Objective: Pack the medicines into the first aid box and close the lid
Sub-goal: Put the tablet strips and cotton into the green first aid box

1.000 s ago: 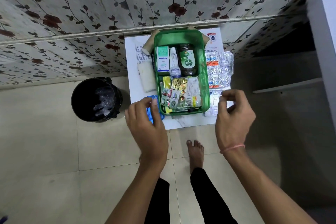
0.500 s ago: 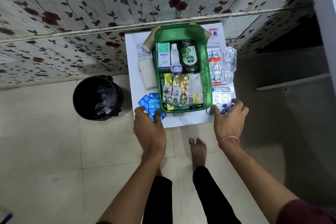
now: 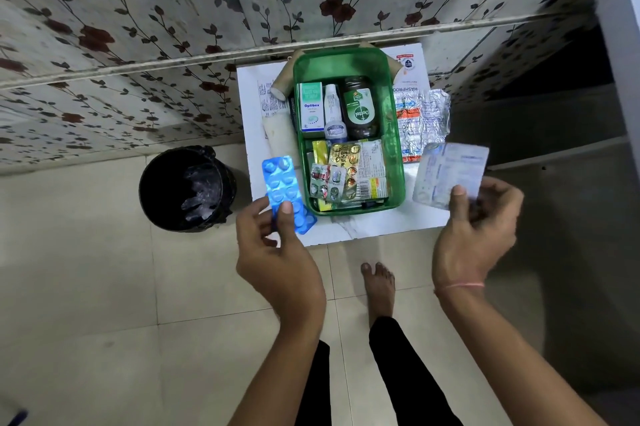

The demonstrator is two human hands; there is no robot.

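Head cam only: left hand (image 3: 277,249) pinches one blue foil tablet strip (image 3: 282,188) by its near end, right hand (image 3: 474,235) pinches one silver blister sheet (image 3: 446,173), both lifted beside the open green plastic first aid box (image 3: 394,162) on the white worktop (image 3: 349,228), probably ready to drop in. Two bottles and one carton already inside.

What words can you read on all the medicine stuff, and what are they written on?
"Optibex": white and green carton in the green box.
"Dettol", upside down: dark bottle.
"WASHPROO", cut off: white sheet under the box.
Too blurred to read: blue strip, silver strip, small white bottle, foil strips.
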